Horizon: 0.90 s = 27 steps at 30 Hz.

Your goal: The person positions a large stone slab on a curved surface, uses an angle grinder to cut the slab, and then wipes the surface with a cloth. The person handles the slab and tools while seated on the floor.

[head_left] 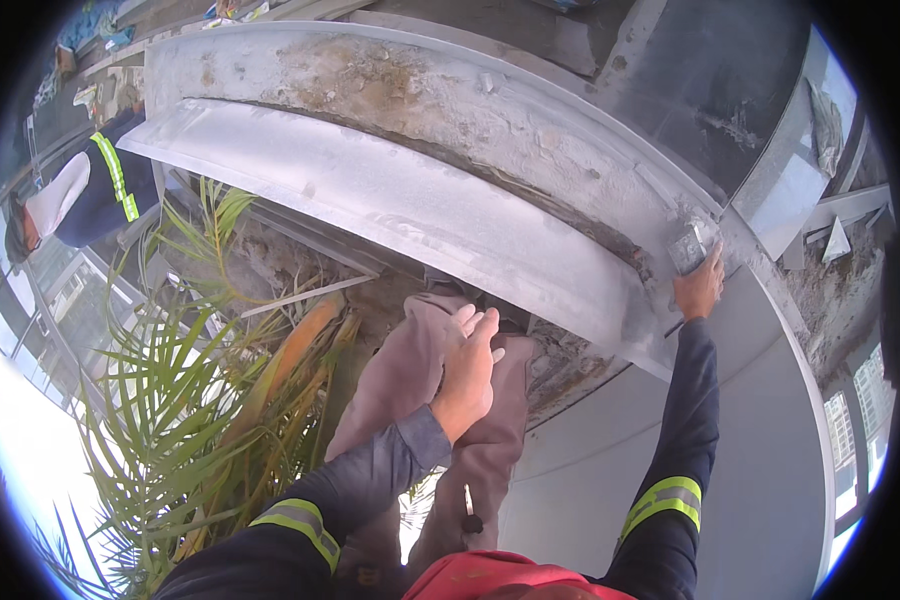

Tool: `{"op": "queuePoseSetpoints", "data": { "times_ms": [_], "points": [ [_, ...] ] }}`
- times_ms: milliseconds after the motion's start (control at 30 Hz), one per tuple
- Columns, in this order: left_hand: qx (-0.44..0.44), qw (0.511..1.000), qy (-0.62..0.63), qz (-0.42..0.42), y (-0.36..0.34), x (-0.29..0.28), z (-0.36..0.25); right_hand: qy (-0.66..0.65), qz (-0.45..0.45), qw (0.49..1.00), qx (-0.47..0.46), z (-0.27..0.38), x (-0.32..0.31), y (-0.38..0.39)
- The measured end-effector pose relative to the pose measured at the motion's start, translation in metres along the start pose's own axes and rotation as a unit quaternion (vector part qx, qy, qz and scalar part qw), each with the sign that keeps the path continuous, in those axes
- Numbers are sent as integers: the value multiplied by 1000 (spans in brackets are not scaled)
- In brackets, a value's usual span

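Note:
My right hand [699, 285] is closed around a small hand tool at the right end of a curved ledge. The tool's flat, dusty grey head [687, 249] lies against the ledge, and a thin dark end pokes out below my palm. It looks like a scraper or trowel, but my fingers hide much of it. My left hand [467, 370], its fingertips pale with dust, is held over my thighs with the fingers stretched out and nothing in them. Just beyond it runs the pale metal edging strip [400, 200] along the ledge's near side.
Rough grey mortar [370, 85] with a brown patch covers the ledge top. Palm fronds [170, 400] rise at the left, close to my legs. Another person's sleeve [110, 180] with a reflective band shows at the far left. A smooth grey curved panel [760, 430] stands at the right.

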<state>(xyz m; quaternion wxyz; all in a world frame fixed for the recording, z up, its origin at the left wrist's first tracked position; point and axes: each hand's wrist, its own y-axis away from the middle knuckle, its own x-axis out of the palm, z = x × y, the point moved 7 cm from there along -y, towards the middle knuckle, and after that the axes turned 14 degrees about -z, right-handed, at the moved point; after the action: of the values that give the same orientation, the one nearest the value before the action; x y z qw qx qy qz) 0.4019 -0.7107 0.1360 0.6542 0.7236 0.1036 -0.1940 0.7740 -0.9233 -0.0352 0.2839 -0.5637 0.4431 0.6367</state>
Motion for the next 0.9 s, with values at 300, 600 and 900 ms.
{"op": "queuePoseSetpoints", "data": {
  "times_ms": [300,600,900],
  "points": [
    [128,986,-74,79,-1,37,21,-265,195,940,85,45,-112,80],
    [149,978,-97,113,-4,46,29,-413,282,809,308,43,-15,377],
    [163,953,-166,193,15,60,43,-112,346,870,332,49,99,406]
  ]
}}
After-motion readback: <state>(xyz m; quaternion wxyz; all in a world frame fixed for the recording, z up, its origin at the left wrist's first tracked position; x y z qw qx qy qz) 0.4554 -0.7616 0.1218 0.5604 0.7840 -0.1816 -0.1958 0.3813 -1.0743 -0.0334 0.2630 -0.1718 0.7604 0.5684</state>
